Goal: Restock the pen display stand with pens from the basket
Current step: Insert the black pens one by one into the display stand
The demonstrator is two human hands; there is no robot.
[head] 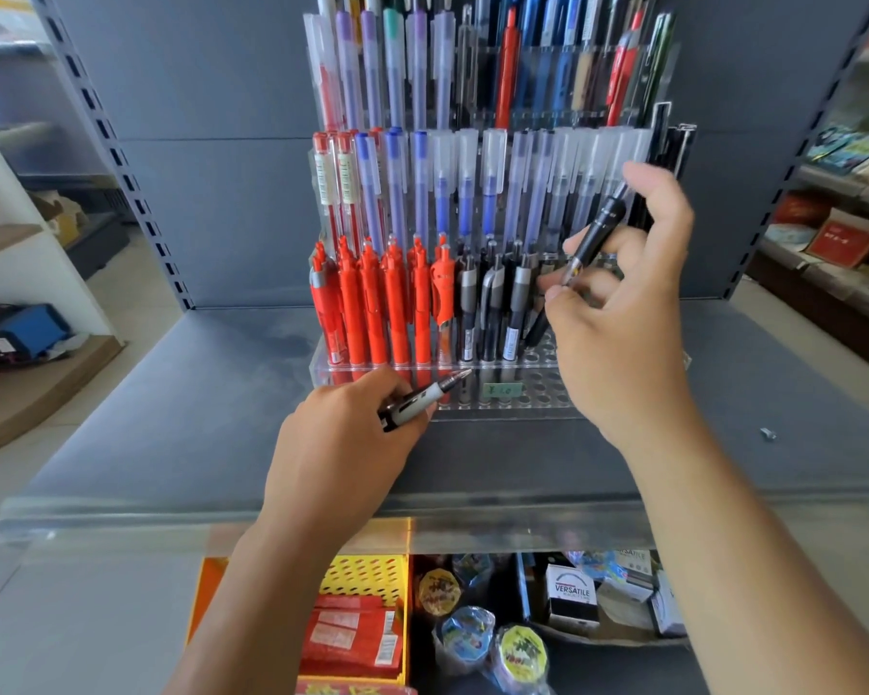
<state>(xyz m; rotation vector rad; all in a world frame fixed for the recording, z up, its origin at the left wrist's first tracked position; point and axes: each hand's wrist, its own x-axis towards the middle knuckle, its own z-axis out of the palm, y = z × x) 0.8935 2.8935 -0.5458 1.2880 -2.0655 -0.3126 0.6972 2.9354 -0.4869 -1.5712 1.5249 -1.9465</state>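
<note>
The black pen is in my right hand, pinched between my thumb and curled fingers with one finger lifted clear of it. It tilts, its lower end down by the empty holes of the clear pen display stand, just right of the grey-and-black pens standing in the bottom row. I cannot tell whether the tip is in a hole. My left hand, lower and to the left, has its curled fingers wrapped round a second pen, whose tip points at the stand's front edge. Red pens fill the row's left side, with capped pens in the row above. The stand sits on a grey shelf, and below the shelf is a yellow perforated bin.
</note>
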